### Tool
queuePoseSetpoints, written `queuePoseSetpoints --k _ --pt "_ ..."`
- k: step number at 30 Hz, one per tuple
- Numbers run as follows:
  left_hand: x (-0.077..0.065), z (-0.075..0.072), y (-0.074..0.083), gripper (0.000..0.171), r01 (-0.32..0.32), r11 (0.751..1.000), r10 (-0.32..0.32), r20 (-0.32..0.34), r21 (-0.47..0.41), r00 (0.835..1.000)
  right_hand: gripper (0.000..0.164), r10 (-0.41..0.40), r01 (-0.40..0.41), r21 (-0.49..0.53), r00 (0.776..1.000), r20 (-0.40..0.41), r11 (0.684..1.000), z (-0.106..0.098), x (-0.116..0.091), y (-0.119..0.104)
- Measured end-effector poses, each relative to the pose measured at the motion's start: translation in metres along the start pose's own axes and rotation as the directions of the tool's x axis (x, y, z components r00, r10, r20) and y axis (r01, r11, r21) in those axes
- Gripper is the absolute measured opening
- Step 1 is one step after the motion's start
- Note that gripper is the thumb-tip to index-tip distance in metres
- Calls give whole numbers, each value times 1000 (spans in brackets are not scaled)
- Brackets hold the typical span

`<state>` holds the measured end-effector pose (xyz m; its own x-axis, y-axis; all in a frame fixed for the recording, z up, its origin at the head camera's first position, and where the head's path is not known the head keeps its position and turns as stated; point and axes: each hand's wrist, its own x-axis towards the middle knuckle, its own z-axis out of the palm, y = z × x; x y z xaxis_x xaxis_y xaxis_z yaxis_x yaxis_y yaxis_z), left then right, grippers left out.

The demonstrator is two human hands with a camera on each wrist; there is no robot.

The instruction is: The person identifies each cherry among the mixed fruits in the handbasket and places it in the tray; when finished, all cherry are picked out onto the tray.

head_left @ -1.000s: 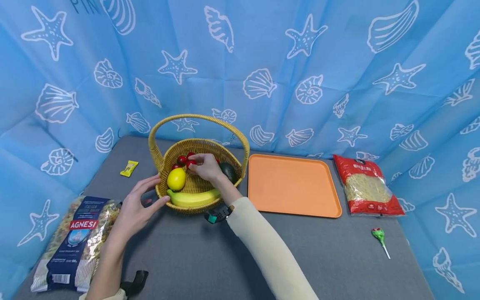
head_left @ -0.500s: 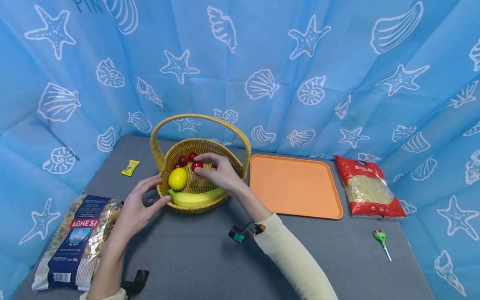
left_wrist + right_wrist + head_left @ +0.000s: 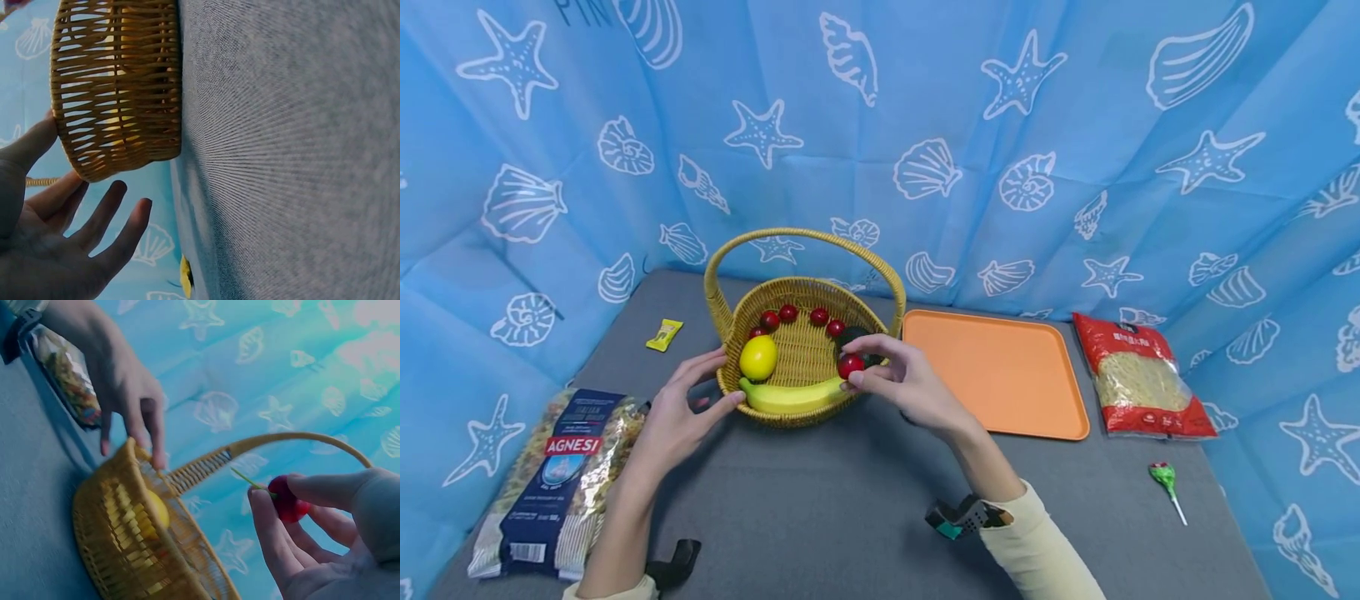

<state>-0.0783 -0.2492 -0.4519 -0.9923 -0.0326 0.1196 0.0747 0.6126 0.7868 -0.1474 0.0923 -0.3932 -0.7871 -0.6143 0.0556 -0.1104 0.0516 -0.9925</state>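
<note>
My right hand [image 3: 917,387] pinches a red cherry [image 3: 852,367] between thumb and fingertips, over the right end of the wicker basket [image 3: 806,287]. In the right wrist view, a green stem sticks out of the cherry [image 3: 289,500]. My left hand [image 3: 673,421] rests at the basket's left end, its thumb and fingertips touching the rim with the other fingers spread. Inside the basket lie a yellow lemon [image 3: 758,358], a banana [image 3: 792,398] along the near side and several more cherries [image 3: 788,313]. A dark avocado [image 3: 852,335] is partly hidden behind the right fingers.
An orange tray [image 3: 996,375] lies right of the basket, with a red noodle bag [image 3: 1142,375] beyond it and a green lollipop [image 3: 1163,477] nearer. At left are an Agnesi pasta bag [image 3: 557,483] and a yellow wrapped candy [image 3: 664,335]. The basket's handle [image 3: 805,233] arches above it.
My right hand has carried the cherry rightward from the basket's middle to above its right end. My left hand has stayed at the rim.
</note>
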Motion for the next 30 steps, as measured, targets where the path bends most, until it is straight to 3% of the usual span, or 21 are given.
queuePoseSetpoints --k 6,12,15,21,26,30 --pt "0 -1 0 64 8 1000 -8 9 -11 1000 41 1 0 8 1000 -19 1000 -25 -20 -1" --pt "1 -1 0 65 13 1000 -13 13 -11 1000 42 -17 16 -6 986 -168 1000 -56 -28 10" --pt "2 0 1 65 16 1000 -16 17 -13 1000 39 -13 9 -14 964 -266 1000 -71 -27 20" --pt "2 0 1 64 22 1000 -21 21 -22 1000 43 16 -22 -9 899 -437 1000 -95 -16 45" --pt "1 -1 1 65 28 999 -27 20 -20 999 42 71 -89 -15 874 -481 996 -108 -3 69" --pt "1 -1 1 65 29 999 -29 15 -19 999 38 81 -143 -87 861 -502 986 -113 8 87"
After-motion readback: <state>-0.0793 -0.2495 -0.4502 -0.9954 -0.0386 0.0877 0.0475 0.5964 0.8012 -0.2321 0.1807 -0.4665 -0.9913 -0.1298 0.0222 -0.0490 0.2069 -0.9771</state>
